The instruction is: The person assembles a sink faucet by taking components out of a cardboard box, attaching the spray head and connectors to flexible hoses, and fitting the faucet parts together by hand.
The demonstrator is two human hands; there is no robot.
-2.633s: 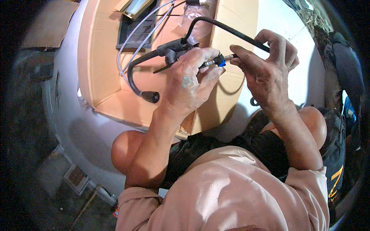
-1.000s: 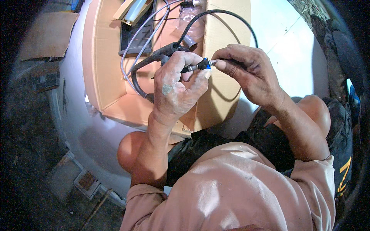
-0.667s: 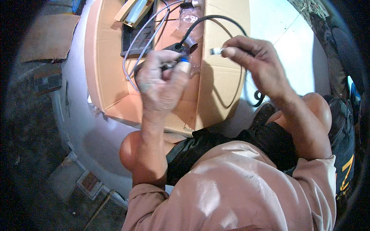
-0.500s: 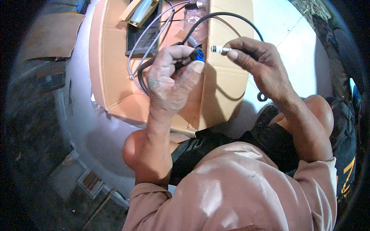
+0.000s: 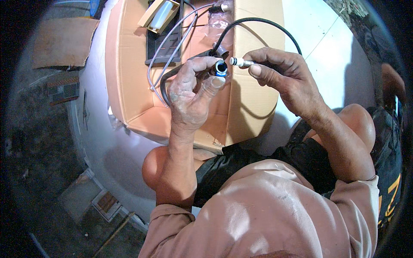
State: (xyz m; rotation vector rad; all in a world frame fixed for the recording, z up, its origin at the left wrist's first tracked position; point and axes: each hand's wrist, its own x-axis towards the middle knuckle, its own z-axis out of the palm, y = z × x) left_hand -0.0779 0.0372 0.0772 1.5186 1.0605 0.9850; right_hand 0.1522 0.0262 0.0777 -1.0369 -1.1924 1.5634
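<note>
Pale floor (image 5: 318,34) carries the cardboard box (image 5: 254,116). Above it, the left hand's grip (image 5: 189,96) clamps a blue-rimmed socket (image 5: 220,74), the right hand's grip (image 5: 292,81) a white-tipped plug (image 5: 238,62); a slack pinch might drop either. Deeper inside lies a black panel (image 5: 171,45).

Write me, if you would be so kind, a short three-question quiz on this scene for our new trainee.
1. Which hand holds the blue-ringed connector?
2. True or false: the white-tipped plug, held in the right hand, is outside the connector.
3. Fill in the missing word: an open ____ box lies in front of the person.

Key:
1. The left hand.
2. True.
3. Cardboard.
</note>
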